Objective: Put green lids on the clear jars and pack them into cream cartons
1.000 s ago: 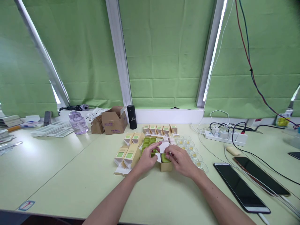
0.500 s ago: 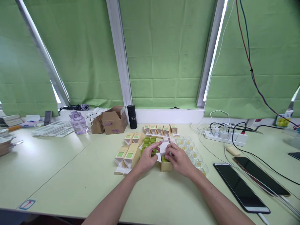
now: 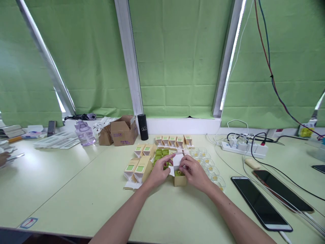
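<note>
1. From where I stand, the pale counter (image 3: 76,189) runs the full width of the frame, under green blinds (image 3: 175,57) parted by slanting grey window frames (image 3: 129,57).
2. Left: a clear purple bottle (image 3: 85,133); then a cardboard box (image 3: 124,132) and a black tumbler (image 3: 143,127) by the wall.
3. Centre: cream cartons (image 3: 143,168), then green cups (image 3: 159,153). The left hand (image 3: 160,170) is beside an open carton (image 3: 180,182), its grip apart, thumb from forefinger. A green piece (image 3: 178,173) sits inside that carton; the right hand (image 3: 196,173) bends over it, fingertips bunched, but I can't tell whether its grip has closed on anything.
4. Right: clear plastic pieces (image 3: 209,168), a white power strip (image 3: 254,150), and a white-edged phone (image 3: 261,203).
5. Writing: purple lettering on the cardboard box, a white round mark on the tumbler, bright green labels on the cartons; all too small to read.
6. Another person's hand (image 3: 3,158) is cut off at the left edge; the left hand partly hides the green cups.
</note>
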